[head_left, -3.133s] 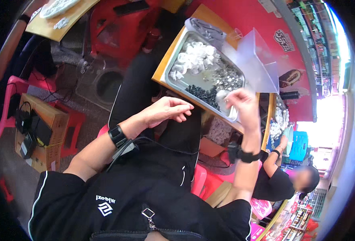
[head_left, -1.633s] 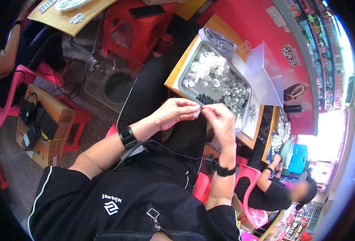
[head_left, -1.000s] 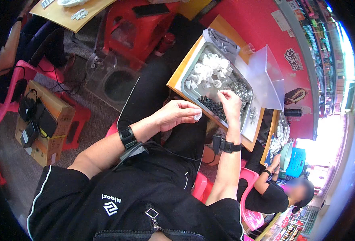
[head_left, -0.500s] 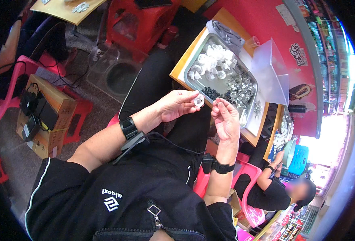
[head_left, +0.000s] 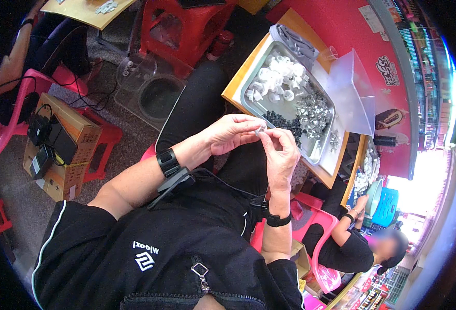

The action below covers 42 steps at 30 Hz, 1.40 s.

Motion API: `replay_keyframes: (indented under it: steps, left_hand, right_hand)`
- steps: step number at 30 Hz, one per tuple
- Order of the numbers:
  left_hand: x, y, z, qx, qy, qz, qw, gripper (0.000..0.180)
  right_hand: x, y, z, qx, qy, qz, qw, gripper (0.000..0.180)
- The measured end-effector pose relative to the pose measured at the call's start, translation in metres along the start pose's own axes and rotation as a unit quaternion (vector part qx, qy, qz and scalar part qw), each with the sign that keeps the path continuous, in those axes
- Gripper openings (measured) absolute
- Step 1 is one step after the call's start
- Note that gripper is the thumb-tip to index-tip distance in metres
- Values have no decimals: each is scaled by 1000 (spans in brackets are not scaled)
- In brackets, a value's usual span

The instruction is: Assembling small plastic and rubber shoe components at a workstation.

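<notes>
Head view — both hands' fingers [head_left: 269, 135] pinching small white cap [head_left: 261, 129]

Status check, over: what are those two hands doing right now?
Left hand and right hand together, fingers pinching one small white part. Held over the lap, near the metal tray of white, black and silver pieces. Nothing between the hands.

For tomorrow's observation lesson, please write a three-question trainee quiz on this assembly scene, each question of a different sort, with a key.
1. True or false: both hands meet on one small white part.
2. The metal tray holds: A) white, black and silvery pieces B) fruit C) tools.
3. Fill in: each wrist wears a black ____.

Key: 1 true, left hand and right hand pinch it with the fingers; 2 A; 3 band.
</notes>
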<state>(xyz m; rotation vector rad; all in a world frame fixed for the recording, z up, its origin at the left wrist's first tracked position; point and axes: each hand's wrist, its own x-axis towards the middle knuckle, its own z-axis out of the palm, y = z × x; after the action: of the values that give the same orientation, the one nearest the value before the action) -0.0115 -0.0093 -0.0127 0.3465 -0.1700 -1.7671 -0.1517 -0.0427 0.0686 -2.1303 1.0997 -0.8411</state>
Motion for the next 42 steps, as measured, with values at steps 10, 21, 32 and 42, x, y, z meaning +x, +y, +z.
replay_keyframes:
  steps: [10,21,32,42]
  left_hand:
    - [0,-2,0,28,-9,3,1000,25]
    - [5,-8,-13,4,-25,-30,999,21]
    - [-2,-5,1,44,-16,-34,998,22]
    - [0,-9,-1,68,7,-22,997,21]
  right_hand:
    - [-1,-4,-5,-87,-17,-60,994,10]
    - [-8,-15,-17,-132,-135,-81,979,12]
    - [-7,-12,-17,-73,-81,-22,994,10]
    - [-13,-8,-13,-320,-66,-196,924,10]
